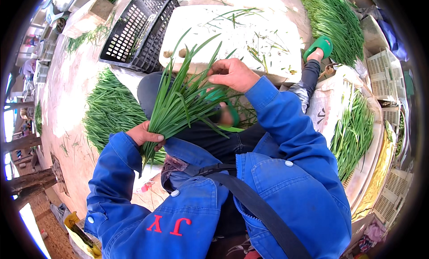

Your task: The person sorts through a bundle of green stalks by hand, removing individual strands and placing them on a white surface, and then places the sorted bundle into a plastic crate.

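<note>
A fanned bunch of long, flat green leaves, garlic chives [181, 100], stands over my lap. My left hand [142, 134] is closed round its lower end, thumb across the front. At the bunch's upper right side, my right hand [237, 75] pinches a few leaves between thumb and bent fingers. Exactly which leaves are between those fingertips is hard to see. Beyond the bunch lies a white foam-like slab [232, 40] with loose cut leaves and bits scattered on it.
A black plastic crate [134, 31] stands at the far left of the slab. Heaps of chives lie on the floor at left [109, 111] and far right [333, 24]. More chives [355, 131] rest on a sack at right. Pale crates [382, 73] line the right side.
</note>
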Demonstrator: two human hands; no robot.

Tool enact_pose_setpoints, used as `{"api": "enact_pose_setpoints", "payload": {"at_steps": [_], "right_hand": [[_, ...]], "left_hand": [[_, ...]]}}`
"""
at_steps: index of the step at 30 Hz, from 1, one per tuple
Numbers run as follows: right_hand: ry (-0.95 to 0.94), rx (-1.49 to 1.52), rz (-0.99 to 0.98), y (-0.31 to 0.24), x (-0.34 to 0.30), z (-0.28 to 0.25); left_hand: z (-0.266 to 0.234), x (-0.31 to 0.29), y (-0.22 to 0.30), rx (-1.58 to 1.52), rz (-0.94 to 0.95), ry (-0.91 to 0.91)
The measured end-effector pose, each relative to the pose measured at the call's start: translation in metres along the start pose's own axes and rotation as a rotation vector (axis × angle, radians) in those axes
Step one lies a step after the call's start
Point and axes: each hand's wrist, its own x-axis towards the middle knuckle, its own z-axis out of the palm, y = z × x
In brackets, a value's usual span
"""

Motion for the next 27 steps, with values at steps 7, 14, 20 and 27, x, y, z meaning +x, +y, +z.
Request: {"api": "enact_pose_setpoints", "payload": {"at_steps": [7, 14, 20, 27], "right_hand": [[0.186, 0.475, 0.17, 0.012, 0.002, 0.011], [0.709, 0.182, 0.078, 0.002, -0.029, -0.034], [0.721, -0.277, -0.291, 0.016, -0.048, -0.04], [0.41, -0.235, -0.109, 0.009, -0.045, -0.011]], "left_hand": [[0.0, 0.001, -0.001, 0.011, 0.006, 0.036], [-0.004, -0.003, -0.01, -0.071, 0.02, 0.023], [-0.004, -0.006, -0.014, -0.121, 0.019, 0.05], [-0.004, -0.006, -0.015, -0.094, 0.028, 0.051]]}}
